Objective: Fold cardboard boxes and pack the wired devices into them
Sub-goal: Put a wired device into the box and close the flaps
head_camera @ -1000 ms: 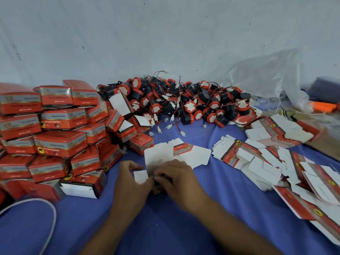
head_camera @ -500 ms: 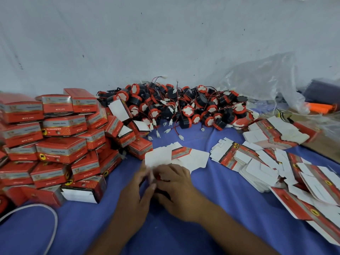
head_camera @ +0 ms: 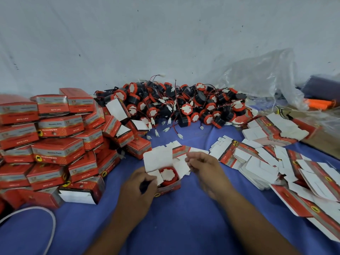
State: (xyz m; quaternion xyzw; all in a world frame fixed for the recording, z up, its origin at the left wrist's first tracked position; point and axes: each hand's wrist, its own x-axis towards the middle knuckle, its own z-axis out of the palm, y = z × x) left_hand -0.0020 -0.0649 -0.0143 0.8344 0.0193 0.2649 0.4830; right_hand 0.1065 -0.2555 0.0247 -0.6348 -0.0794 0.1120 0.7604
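A small red cardboard box [head_camera: 170, 188] stands open on the blue cloth in front of me, its white lid flap [head_camera: 158, 160] raised. Inside it sits a round red wired device [head_camera: 168, 175] with a white top. My left hand [head_camera: 139, 186] grips the box at its left side. My right hand [head_camera: 206, 169] hovers just right of the box, blurred, with fingers loosely curled; I cannot tell whether it holds anything. A heap of red and black wired devices [head_camera: 184, 105] lies at the back by the wall.
Packed red boxes [head_camera: 55, 144] are stacked high on the left. Flat unfolded box blanks [head_camera: 266, 162] spread over the right side. A clear plastic bag [head_camera: 257, 80] and an orange object [head_camera: 319, 103] lie at the far right. A white cable [head_camera: 49, 223] curves at bottom left.
Both hands were pressed together over the box. Now the right hand has lifted away to the right, the lid flap stands up and the device inside shows.
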